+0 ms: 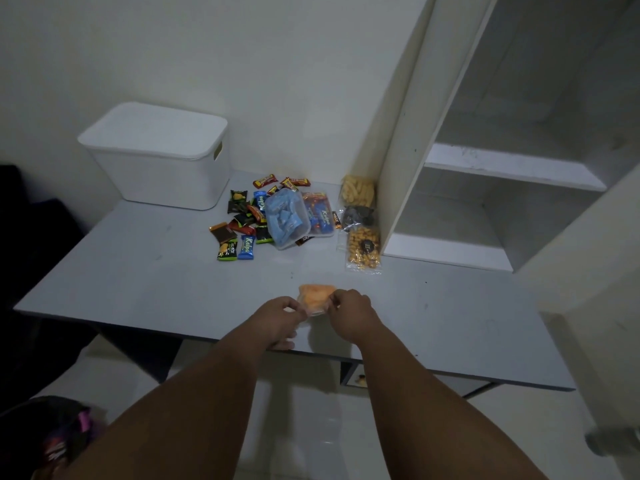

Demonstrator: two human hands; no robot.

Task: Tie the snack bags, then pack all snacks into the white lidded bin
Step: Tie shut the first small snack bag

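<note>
A small clear bag of orange snacks (315,297) lies near the table's front edge. My left hand (277,318) pinches its left side and my right hand (349,315) pinches its right side. The white lidded bin (159,157) stands shut at the back left. Between bin and shelf lie several small wrapped snacks (242,223), a clear tub of blue packets (285,218) and a clear pack with orange-blue wrappers (320,214). Three clear snack bags sit by the shelf: pale puffs (357,191), dark pieces (358,216), yellow nuts (363,249).
The grey table (138,271) runs along a white wall. A white shelf unit (485,188) stands on its right end. Dark objects lie on the floor at the lower left (59,434), and a tiled floor shows below the table edge.
</note>
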